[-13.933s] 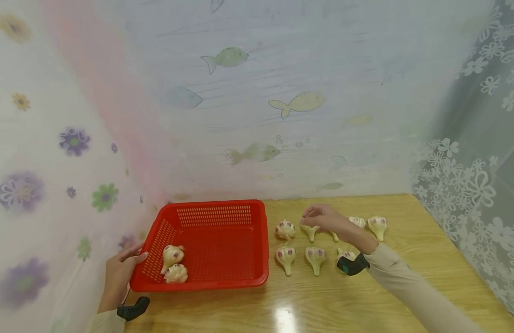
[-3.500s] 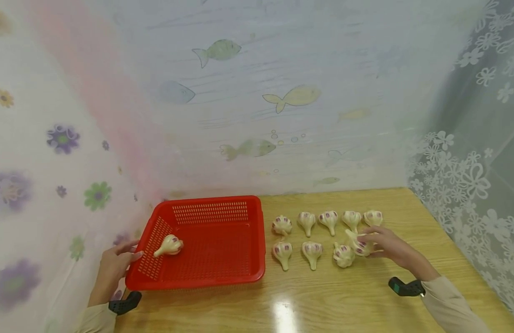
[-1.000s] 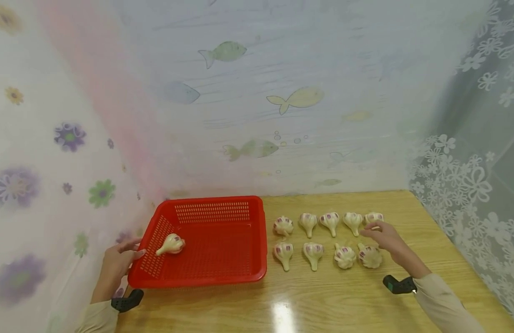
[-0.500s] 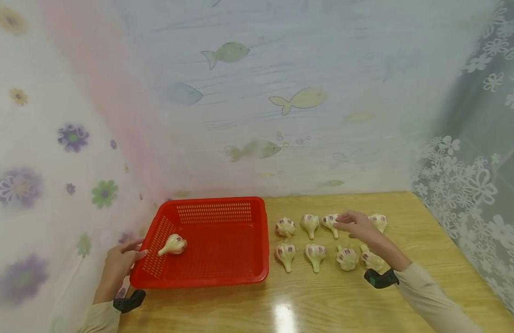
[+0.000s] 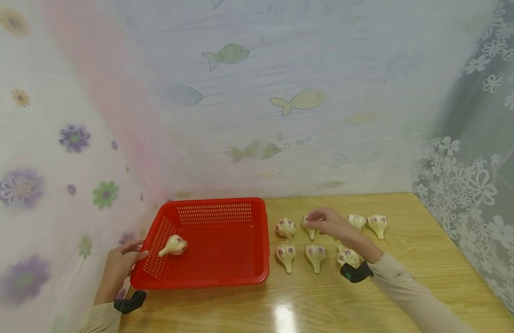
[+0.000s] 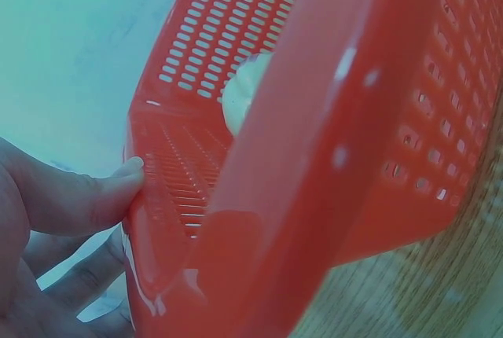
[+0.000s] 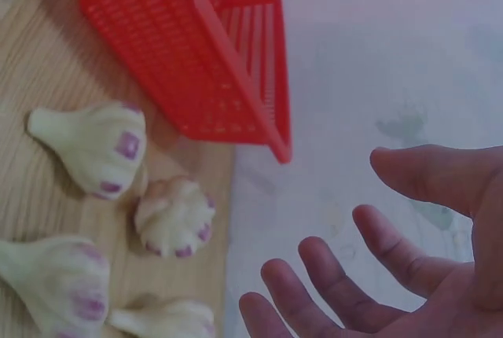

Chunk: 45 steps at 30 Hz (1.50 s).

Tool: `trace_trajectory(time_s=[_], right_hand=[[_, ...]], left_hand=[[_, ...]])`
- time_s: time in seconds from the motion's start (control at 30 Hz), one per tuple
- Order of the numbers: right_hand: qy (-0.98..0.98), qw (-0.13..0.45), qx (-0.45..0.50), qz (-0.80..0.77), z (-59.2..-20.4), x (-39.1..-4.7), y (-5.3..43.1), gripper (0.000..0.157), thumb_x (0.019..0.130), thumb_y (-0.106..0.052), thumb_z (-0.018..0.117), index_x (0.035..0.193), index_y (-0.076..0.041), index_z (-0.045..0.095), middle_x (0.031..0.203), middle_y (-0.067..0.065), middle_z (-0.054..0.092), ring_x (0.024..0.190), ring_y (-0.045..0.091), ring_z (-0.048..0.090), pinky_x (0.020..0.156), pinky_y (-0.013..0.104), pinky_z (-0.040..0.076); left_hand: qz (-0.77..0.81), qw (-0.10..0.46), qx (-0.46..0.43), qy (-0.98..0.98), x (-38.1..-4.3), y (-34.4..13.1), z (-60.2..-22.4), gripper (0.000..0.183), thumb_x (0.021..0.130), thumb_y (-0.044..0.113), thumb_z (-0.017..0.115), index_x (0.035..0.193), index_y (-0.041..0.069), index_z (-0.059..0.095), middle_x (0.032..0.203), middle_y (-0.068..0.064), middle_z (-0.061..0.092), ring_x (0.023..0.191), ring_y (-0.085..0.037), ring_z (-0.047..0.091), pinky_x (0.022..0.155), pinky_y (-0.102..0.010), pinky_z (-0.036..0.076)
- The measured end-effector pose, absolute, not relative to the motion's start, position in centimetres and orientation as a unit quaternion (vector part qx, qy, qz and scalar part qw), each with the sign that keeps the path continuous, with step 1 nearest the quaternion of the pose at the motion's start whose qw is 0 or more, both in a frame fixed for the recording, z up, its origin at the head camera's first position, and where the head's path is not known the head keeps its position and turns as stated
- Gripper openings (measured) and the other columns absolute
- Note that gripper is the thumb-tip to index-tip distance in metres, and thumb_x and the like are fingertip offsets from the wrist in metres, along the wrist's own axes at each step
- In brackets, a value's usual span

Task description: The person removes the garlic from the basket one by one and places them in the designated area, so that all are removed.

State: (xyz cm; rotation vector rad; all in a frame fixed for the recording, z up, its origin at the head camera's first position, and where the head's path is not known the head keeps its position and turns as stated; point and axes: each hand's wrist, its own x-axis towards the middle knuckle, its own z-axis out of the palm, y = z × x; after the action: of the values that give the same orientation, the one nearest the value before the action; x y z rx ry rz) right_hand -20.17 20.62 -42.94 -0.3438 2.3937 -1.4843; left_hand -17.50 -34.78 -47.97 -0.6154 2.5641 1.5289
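My left hand grips the left rim of a red plastic basket; in the left wrist view its thumb lies on the rim with the fingers outside. One garlic bulb lies inside, near the basket's left wall. My right hand hovers over the back row of garlic, holding nothing; the right wrist view shows its fingers spread and relaxed. It partly covers a back-row garlic bulb. Nearest the basket in that row sits another bulb. The right forearm hides part of the front row.
Garlic bulbs stand in two rows on the wooden table, right of the basket. Two front-row bulbs, a left one and its neighbour, show fully. A painted wall borders the table at the back.
Earlier, two bulbs lay in the basket; now one does. My right hand set a bulb at the front row's right end, released it, then moved left over the back row. The left hand stayed.
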Motion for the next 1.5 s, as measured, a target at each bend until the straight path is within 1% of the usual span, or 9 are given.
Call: trace_trajectory(time_s=[0.3, 0.53, 0.7, 0.87, 0.97, 1.07, 1.1, 1.23, 1.5], right_hand=[[0.833, 0.166, -0.138, -0.51, -42.5, -20.7, 17.3, 0.029, 0.091, -0.025, 0.063, 0.109, -0.003, 0.059, 0.109, 0.011, 0.058, 0.091, 0.023, 0.057, 0.072, 0.036, 0.05], [0.825, 0.18, -0.163, -0.51, -42.0, -21.2, 14.4, 0.026, 0.09, -0.024, 0.064, 0.107, -0.004, 0.06, 0.107, 0.008, 0.059, 0.092, 0.022, 0.056, 0.074, 0.035, 0.05], [0.82, 0.19, -0.172, -0.512, -42.1, -21.7, 12.4, 0.025, 0.089, -0.025, 0.065, 0.104, -0.005, 0.06, 0.102, 0.008, 0.058, 0.083, 0.021, 0.056, 0.067, 0.033, 0.049], [0.819, 0.197, -0.18, -0.508, -42.2, -22.1, 10.6, 0.02, 0.088, -0.023, 0.067, 0.1, -0.008, 0.062, 0.1, 0.006, 0.059, 0.077, 0.022, 0.054, 0.062, 0.032, 0.048], [0.821, 0.197, -0.193, -0.5, -42.2, -22.4, 9.6, 0.019, 0.088, -0.022, 0.067, 0.1, -0.009, 0.062, 0.1, 0.005, 0.059, 0.082, 0.022, 0.054, 0.064, 0.031, 0.048], [0.816, 0.204, -0.201, -0.503, -42.3, -22.7, 8.5, 0.021, 0.087, -0.022, 0.068, 0.101, -0.008, 0.061, 0.099, 0.004, 0.06, 0.084, 0.026, 0.056, 0.067, 0.036, 0.051], [0.815, 0.206, -0.205, -0.502, -42.4, -22.8, 8.2, 0.021, 0.087, -0.022, 0.068, 0.101, -0.008, 0.061, 0.099, 0.004, 0.06, 0.088, 0.025, 0.057, 0.071, 0.039, 0.052], [0.809, 0.216, -0.209, -0.504, -42.6, -23.1, 6.7, 0.022, 0.086, -0.023, 0.069, 0.101, -0.009, 0.06, 0.099, 0.003, 0.06, 0.085, 0.022, 0.057, 0.073, 0.042, 0.052], [0.8, 0.237, -0.217, -0.506, -43.0, -23.6, 3.8, 0.019, 0.086, -0.021, 0.069, 0.099, -0.01, 0.062, 0.093, 0.005, 0.06, 0.081, 0.02, 0.056, 0.068, 0.032, 0.049]], left_hand=[[0.504, 0.043, -0.194, 0.841, -17.4, -34.6, -47.9, 0.058, 0.088, 0.018, 0.064, 0.137, -0.004, 0.044, 0.125, -0.033, 0.048, 0.076, -0.019, 0.064, 0.067, -0.039, 0.057], [0.498, 0.044, -0.195, 0.844, -17.3, -34.7, -47.9, 0.057, 0.088, 0.019, 0.064, 0.138, -0.003, 0.044, 0.125, -0.032, 0.048, 0.077, -0.019, 0.063, 0.067, -0.038, 0.057], [0.495, 0.041, -0.195, 0.845, -17.3, -34.8, -47.9, 0.057, 0.088, 0.02, 0.063, 0.137, -0.003, 0.045, 0.124, -0.032, 0.048, 0.077, -0.019, 0.063, 0.067, -0.038, 0.057], [0.5, 0.036, -0.193, 0.843, -17.3, -34.7, -47.9, 0.057, 0.088, 0.02, 0.064, 0.137, -0.002, 0.045, 0.123, -0.031, 0.05, 0.079, -0.019, 0.064, 0.067, -0.038, 0.057], [0.5, 0.034, -0.189, 0.844, -17.2, -34.6, -47.9, 0.056, 0.089, 0.021, 0.064, 0.137, -0.002, 0.046, 0.123, -0.029, 0.051, 0.084, -0.022, 0.064, 0.068, -0.039, 0.057], [0.499, 0.034, -0.188, 0.846, -17.1, -34.6, -48.1, 0.056, 0.089, 0.022, 0.063, 0.137, -0.002, 0.045, 0.124, -0.03, 0.05, 0.087, -0.024, 0.063, 0.069, -0.039, 0.057], [0.498, 0.034, -0.19, 0.846, -17.1, -34.6, -48.1, 0.056, 0.089, 0.022, 0.063, 0.137, -0.002, 0.045, 0.125, -0.031, 0.049, 0.087, -0.025, 0.063, 0.069, -0.039, 0.057], [0.495, 0.037, -0.196, 0.846, -17.2, -34.7, -48.1, 0.056, 0.089, 0.021, 0.063, 0.138, -0.001, 0.045, 0.129, -0.032, 0.047, 0.086, -0.025, 0.063, 0.07, -0.039, 0.057], [0.502, 0.031, -0.189, 0.843, -17.2, -34.5, -48.0, 0.056, 0.088, 0.021, 0.064, 0.137, -0.002, 0.046, 0.125, -0.031, 0.05, 0.079, -0.02, 0.064, 0.067, -0.038, 0.057]])
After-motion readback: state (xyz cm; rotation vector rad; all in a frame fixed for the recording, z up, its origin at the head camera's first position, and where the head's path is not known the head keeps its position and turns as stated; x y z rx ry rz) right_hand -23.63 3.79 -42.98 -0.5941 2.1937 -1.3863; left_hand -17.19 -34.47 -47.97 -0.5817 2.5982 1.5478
